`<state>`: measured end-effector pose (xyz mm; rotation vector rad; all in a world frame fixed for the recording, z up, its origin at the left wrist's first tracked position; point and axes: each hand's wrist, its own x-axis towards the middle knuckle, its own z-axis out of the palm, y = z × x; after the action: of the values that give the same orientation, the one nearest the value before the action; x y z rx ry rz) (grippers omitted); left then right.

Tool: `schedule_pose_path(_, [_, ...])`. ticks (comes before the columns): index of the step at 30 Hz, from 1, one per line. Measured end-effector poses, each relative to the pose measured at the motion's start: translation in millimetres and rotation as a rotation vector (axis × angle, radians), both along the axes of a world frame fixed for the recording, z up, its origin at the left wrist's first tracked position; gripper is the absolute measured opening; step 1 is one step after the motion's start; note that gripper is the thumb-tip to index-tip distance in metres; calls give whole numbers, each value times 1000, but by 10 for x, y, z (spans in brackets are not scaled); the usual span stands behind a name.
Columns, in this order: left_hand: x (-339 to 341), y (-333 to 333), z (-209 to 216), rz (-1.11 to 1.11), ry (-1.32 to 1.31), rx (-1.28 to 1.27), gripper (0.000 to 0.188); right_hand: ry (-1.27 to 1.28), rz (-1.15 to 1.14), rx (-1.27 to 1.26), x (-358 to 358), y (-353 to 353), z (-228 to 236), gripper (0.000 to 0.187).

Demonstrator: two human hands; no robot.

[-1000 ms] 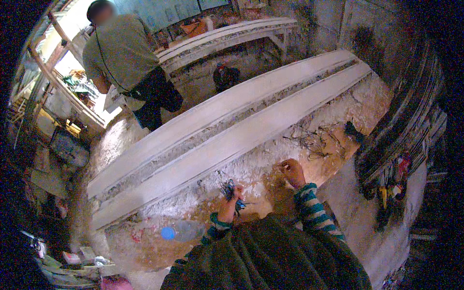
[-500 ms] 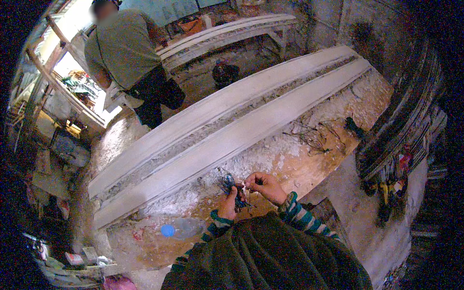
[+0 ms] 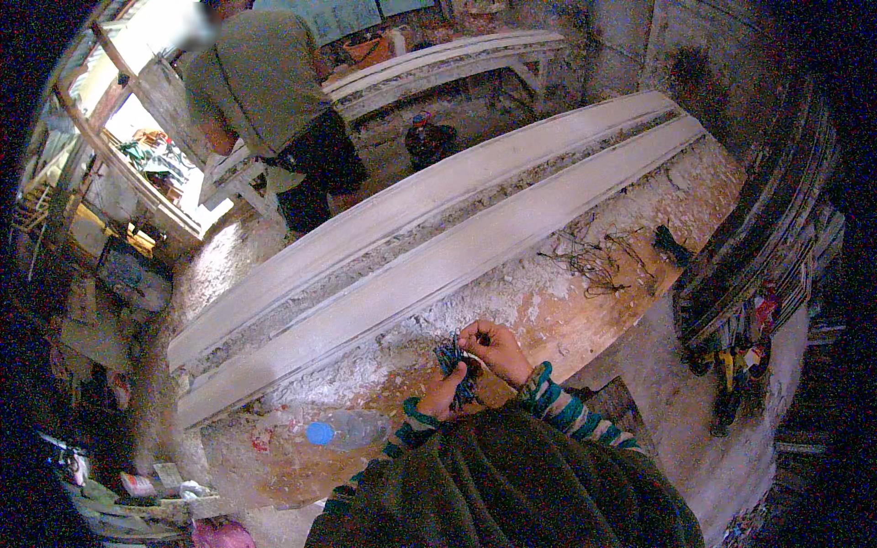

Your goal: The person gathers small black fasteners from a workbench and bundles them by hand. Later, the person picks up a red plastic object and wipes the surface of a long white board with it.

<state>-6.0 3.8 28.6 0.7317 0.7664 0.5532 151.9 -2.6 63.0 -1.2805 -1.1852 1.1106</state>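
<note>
My left hand (image 3: 439,395) is closed round a bundle of thin dark and bluish cords (image 3: 447,354), whose loose ends stick out above and below the fingers. Just right of it, my right hand (image 3: 499,351) is pinched at the bundle's upper side. What sits between those fingertips is too small to make out, though it looks like a strand. Both hands are over the near edge of a dusty wooden work table (image 3: 585,321).
Two long pale plaster-like mouldings (image 3: 475,248) lie across the table. Tangled dark strands (image 3: 594,260) and a dark bundle (image 3: 671,245) rest at right. A clear bottle (image 3: 363,429) with a blue cap lies near left. Another person (image 3: 265,82) stands beyond, by a bench (image 3: 448,68).
The cord bundle has turned and shifted slightly right in my left hand. My right hand has moved a little, staying close to it. The other person has moved right.
</note>
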Motion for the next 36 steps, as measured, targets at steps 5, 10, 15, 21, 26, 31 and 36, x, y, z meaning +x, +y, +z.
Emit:
schedule_pose_path(5, [-9, 100, -179, -8, -199, -77, 29, 47, -70, 3, 0, -61, 27, 15])
schedule_pose_path(10, [-20, 188, -154, 196, -396, -25, 25, -63, 7, -94, 84, -261, 63, 16])
schedule_pose_path(15, [-34, 226, 47, 271, -352, -90, 25, 77, 144, -159, 0, -428, 18, 15])
schedule_pose_path(21, [-9, 223, 106, 299, -385, -55, 25, 108, 108, -103, -19, -438, -106, 16])
schedule_pose_path(26, [-17, 220, 90, 287, -500, -34, 17, 132, 96, -152, -5, -434, -215, 16])
schedule_pose_path(31, [-4, 183, 45, 295, -459, -94, 11, 132, 58, -67, -11, -420, -279, 14])
schedule_pose_path(36, [44, 163, -5, 257, -461, -46, 13, 121, 14, -103, -35, -423, -252, 7])
